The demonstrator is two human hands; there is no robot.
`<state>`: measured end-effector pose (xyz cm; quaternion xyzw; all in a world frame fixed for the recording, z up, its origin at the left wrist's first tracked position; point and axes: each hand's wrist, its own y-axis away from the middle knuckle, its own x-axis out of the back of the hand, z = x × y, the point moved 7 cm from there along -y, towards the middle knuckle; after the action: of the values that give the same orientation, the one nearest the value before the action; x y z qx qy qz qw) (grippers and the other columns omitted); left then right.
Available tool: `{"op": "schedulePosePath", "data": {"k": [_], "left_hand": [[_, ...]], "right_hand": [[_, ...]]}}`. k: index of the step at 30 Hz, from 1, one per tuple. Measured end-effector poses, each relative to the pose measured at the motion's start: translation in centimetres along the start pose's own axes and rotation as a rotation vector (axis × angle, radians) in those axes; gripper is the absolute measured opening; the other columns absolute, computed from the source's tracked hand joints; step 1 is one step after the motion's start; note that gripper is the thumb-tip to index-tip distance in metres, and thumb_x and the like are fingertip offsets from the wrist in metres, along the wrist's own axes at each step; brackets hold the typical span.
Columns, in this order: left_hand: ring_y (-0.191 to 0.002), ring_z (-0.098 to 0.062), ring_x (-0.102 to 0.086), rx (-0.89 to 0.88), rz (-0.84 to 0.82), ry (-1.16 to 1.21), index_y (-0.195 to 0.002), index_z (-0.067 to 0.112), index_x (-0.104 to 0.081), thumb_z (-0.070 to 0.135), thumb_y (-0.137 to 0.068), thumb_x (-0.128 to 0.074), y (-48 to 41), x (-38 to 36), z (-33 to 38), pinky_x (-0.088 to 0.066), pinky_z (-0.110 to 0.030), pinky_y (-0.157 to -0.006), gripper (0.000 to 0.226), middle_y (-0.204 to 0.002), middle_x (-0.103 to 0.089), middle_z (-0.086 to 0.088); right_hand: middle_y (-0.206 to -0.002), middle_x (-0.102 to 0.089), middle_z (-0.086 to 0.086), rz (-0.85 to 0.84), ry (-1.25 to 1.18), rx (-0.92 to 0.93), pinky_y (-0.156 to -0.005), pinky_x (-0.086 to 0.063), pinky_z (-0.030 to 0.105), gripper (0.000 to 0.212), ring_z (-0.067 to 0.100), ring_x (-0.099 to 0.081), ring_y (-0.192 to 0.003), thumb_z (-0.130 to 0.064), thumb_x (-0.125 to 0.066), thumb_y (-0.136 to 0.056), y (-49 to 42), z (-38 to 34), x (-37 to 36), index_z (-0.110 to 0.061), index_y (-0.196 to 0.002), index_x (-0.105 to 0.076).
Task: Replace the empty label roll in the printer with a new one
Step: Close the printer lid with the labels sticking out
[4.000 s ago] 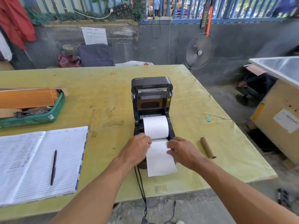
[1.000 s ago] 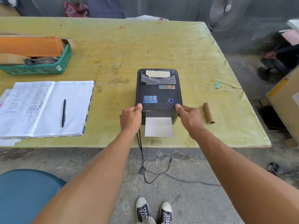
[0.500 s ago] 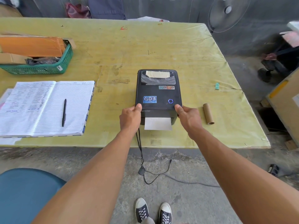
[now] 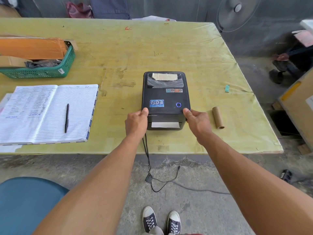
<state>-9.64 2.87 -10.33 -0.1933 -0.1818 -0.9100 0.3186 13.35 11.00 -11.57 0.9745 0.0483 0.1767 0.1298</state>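
Observation:
The black label printer (image 4: 166, 97) stands on the yellow-green table (image 4: 152, 48) with its lid closed and a blue ring light lit on top. A short strip of white label paper (image 4: 165, 125) sticks out of the front slot. My left hand (image 4: 136, 123) grips the printer's front left corner, thumb on the lid. My right hand (image 4: 197, 122) grips the front right corner the same way. The empty brown cardboard core (image 4: 218, 117) lies on the table just right of my right hand. The new roll inside is hidden by the lid.
An open lined notebook (image 4: 47, 114) with a black pen (image 4: 66, 118) lies at the left. A green basket (image 4: 42, 70) with cardboard stands at the far left. The printer's cable (image 4: 148, 160) hangs over the near edge to the floor. A blue stool (image 4: 25, 206) is lower left.
Four seconds ago the lid was open, with my hands on the paper below the white roll. The lid is now closed. The paper strip at the slot has shortened in the last second.

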Motion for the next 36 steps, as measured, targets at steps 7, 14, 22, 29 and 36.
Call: {"op": "schedulePosePath", "data": {"k": [7,14,22,29,36], "left_hand": [[-0.062,-0.017,-0.049,-0.006,-0.001,0.008,-0.058,0.027,-0.052,0.042,-0.095,-0.050,-0.04,0.01,-0.08,-0.038,-0.034,-0.063,0.040,-0.072,-0.063,-0.005],[-0.059,-0.003,-0.046,-0.011,-0.005,0.011,-0.063,0.034,-0.061,0.043,-0.096,-0.051,-0.21,-0.11,-0.25,-0.037,-0.032,-0.064,0.035,-0.061,-0.050,0.015],[-0.064,-0.012,-0.049,-0.017,-0.019,0.027,-0.081,0.017,-0.073,0.043,-0.096,-0.051,-0.47,-0.35,-0.54,-0.036,-0.031,-0.069,0.037,-0.062,-0.050,0.015],[-0.057,0.001,-0.037,-0.006,-0.016,0.008,-0.056,0.035,-0.045,0.043,-0.097,-0.050,-0.49,-0.31,-0.61,-0.035,-0.030,-0.071,0.042,-0.060,-0.042,0.018],[-0.058,-0.007,-0.043,-0.018,-0.030,-0.012,-0.060,0.028,-0.050,0.043,-0.097,-0.049,-0.24,-0.32,-0.43,-0.035,-0.033,-0.062,0.039,-0.062,-0.050,0.010]], "right_hand": [[-0.110,-0.074,0.019,0.002,-0.009,0.002,-0.098,-0.050,0.047,0.039,0.034,-0.066,-0.109,-0.042,-0.057,-0.097,0.12,0.04,-0.01,-0.007,-0.105,-0.073],[-0.104,-0.077,0.010,0.001,-0.009,0.008,-0.096,-0.051,0.041,0.031,0.027,-0.069,-0.106,-0.041,-0.057,-0.097,0.27,-0.12,-0.05,-0.018,-0.104,-0.076],[-0.108,-0.075,0.016,0.004,-0.011,0.002,-0.098,-0.051,0.045,0.032,0.031,-0.068,-0.108,-0.041,-0.056,-0.097,0.45,-0.25,-0.04,-0.016,-0.101,-0.075],[-0.104,-0.077,0.010,0.006,-0.015,0.000,-0.098,-0.052,0.043,0.029,0.027,-0.069,-0.106,-0.040,-0.056,-0.098,0.47,-0.28,-0.08,-0.020,-0.103,-0.075],[-0.104,-0.077,0.010,0.019,-0.005,0.008,-0.093,-0.051,0.040,0.026,0.027,-0.069,-0.105,-0.041,-0.057,-0.097,0.67,-0.36,-0.01,-0.023,-0.097,-0.074]]}}
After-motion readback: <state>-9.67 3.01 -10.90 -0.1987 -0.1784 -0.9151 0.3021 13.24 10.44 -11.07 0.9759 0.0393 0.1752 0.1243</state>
